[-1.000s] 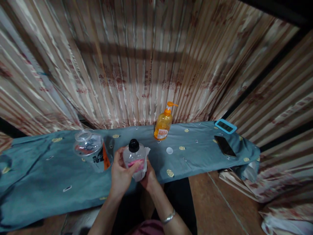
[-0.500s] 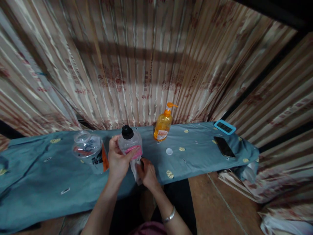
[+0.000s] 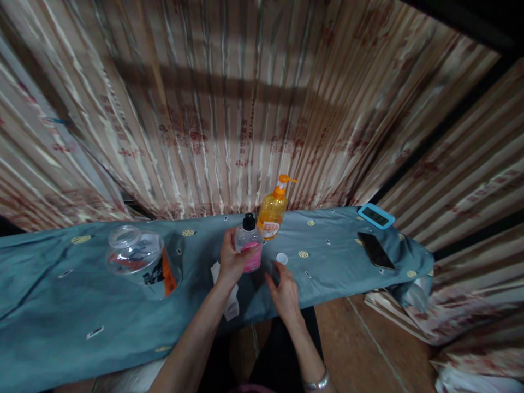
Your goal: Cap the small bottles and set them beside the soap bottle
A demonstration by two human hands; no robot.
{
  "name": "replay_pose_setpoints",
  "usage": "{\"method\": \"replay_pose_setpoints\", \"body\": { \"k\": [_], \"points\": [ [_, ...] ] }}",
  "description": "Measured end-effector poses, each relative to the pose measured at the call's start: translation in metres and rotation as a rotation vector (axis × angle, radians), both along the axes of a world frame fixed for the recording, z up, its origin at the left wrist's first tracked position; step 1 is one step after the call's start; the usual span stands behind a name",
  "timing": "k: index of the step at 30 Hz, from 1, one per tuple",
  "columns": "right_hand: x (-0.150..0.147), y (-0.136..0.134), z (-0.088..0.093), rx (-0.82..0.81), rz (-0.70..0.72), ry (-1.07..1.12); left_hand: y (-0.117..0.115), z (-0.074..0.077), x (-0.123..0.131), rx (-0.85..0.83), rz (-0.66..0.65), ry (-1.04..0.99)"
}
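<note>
My left hand is wrapped round a clear bottle with a black cap and a pink label, held upright beside the pump bottle. Under my left wrist a crumpled white tissue lies on the cloth, partly hidden by the forearm. My right hand is empty, thumb and fingers apart, just right of the bottle. Its fingertips are close to a small white disc; whether they touch it I cannot tell. Behind the clear bottle stands an orange pump bottle with amber liquid.
A clear plastic jar with an orange and black label stands at the left. On the right are a blue-framed digital clock and a dark phone. A teal patterned cloth covers the narrow table, with a striped curtain behind.
My left hand has carried the clear bottle to the right, close to the pump bottle. The right hand has let go of the tissue, now on the cloth, and moved right towards the white disc.
</note>
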State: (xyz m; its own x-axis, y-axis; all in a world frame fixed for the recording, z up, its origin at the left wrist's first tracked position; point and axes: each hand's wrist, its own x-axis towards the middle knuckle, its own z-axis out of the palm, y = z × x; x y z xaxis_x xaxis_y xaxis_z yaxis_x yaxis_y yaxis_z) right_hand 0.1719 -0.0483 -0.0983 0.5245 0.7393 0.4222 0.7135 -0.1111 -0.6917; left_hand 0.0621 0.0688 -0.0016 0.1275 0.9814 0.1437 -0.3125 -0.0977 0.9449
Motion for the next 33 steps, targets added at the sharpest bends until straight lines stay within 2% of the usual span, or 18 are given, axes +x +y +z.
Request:
{"method": "replay_pose_setpoints", "body": {
  "k": [3,6,10,15,27,33],
  "points": [
    [0.029,0.012,-0.013,0.051,-0.097,-0.128,0.006,-0.005,0.018,-0.004,-0.036,0.005],
    [0.045,0.025,-0.026,0.023,-0.102,-0.174,0.011,-0.011,0.035,-0.007,-0.069,0.011],
    [0.048,0.032,-0.036,0.012,-0.112,-0.201,0.017,-0.018,0.056,0.002,-0.101,0.006],
    [0.044,0.028,-0.035,-0.001,-0.137,-0.215,0.024,-0.023,0.074,0.023,-0.126,-0.004],
    [0.043,0.026,-0.028,-0.035,-0.122,-0.179,0.022,-0.036,0.075,0.073,-0.192,0.032],
    [0.044,0.027,-0.029,-0.030,-0.114,-0.198,0.017,-0.040,0.075,0.086,-0.135,0.060]
  ]
}}
